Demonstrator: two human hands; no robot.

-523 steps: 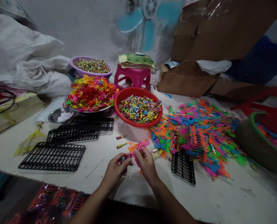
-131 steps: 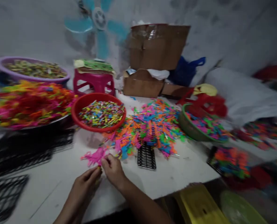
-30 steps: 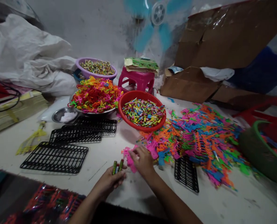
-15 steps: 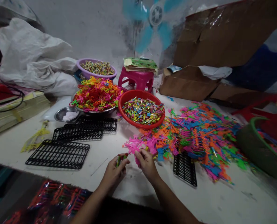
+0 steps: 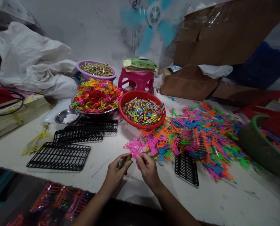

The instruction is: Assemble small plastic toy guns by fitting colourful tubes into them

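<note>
My left hand (image 5: 113, 174) is closed around a few small green and red wrapped tubes (image 5: 121, 162), their ends poking out above the fingers. Close beside it, my right hand (image 5: 149, 172) pinches a pink plastic toy piece (image 5: 136, 152) between thumb and fingers. The end of one tube is right by the pink piece; whether they touch I cannot tell. More pink pieces (image 5: 152, 144) lie just beyond, at the near edge of a colourful heap of plastic toys (image 5: 201, 125). Behind my hands stands a red basin (image 5: 121, 114) filled with similar wrapped tubes.
Black plastic racks (image 5: 59, 156) lie at left, and another rack (image 5: 186, 169) at right by the heap. A metal bowl of white powder (image 5: 69, 117), a bowl heaped with bright plastic pieces (image 5: 97, 95), a purple basin (image 5: 96, 77), a pink stool (image 5: 140, 80) and a green tub (image 5: 255, 147) surround the table.
My hands have come slightly closer together, bringing a tube in the left hand nearer the pink toy piece. The view has shifted a little.
</note>
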